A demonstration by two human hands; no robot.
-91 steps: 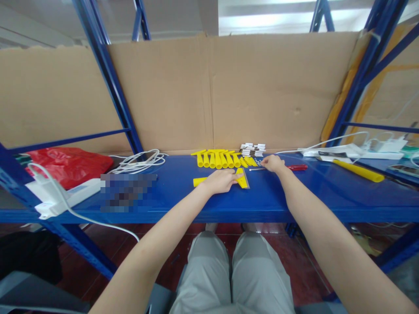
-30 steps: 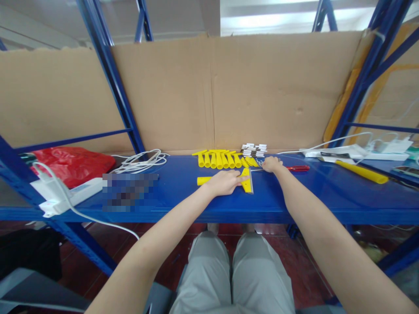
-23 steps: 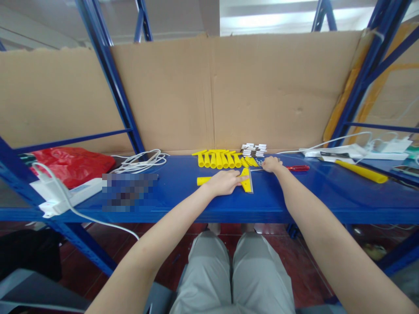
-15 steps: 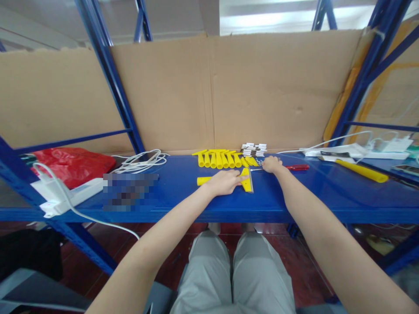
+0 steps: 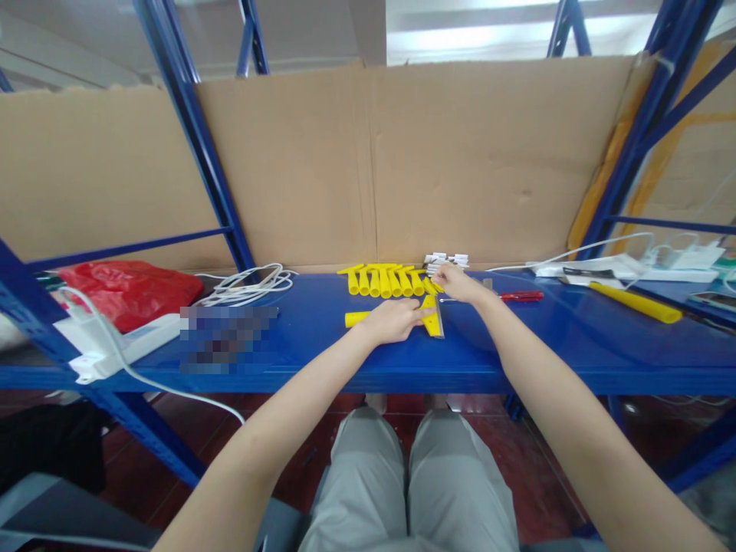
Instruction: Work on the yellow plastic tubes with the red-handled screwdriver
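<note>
My left hand (image 5: 396,320) is closed around a yellow scraper (image 5: 432,317) lying on the blue shelf; the handle end sticks out to the left of my fingers and the metal blade faces right. Just beyond it, my right hand (image 5: 456,282) reaches down with fingers bent together over the small yellow plastic pieces (image 5: 429,286). Whatever is between its fingertips is hidden. A stack of small white packets (image 5: 457,259) stands right behind that hand. Left of it runs a row of several yellow scraper handles (image 5: 385,281).
A red-handled screwdriver (image 5: 520,296) lies right of my right hand, its shaft pointing toward the scraper. Farther right are a long yellow handle (image 5: 635,302) and a white power strip (image 5: 678,268). At left sit a red plastic bag (image 5: 132,291), coiled white cable (image 5: 258,284) and another power strip (image 5: 143,337).
My right hand has moved left from beside the screwdriver shaft to over the small yellow pieces, uncovering a small greyish item. My left hand stays on the scraper.
</note>
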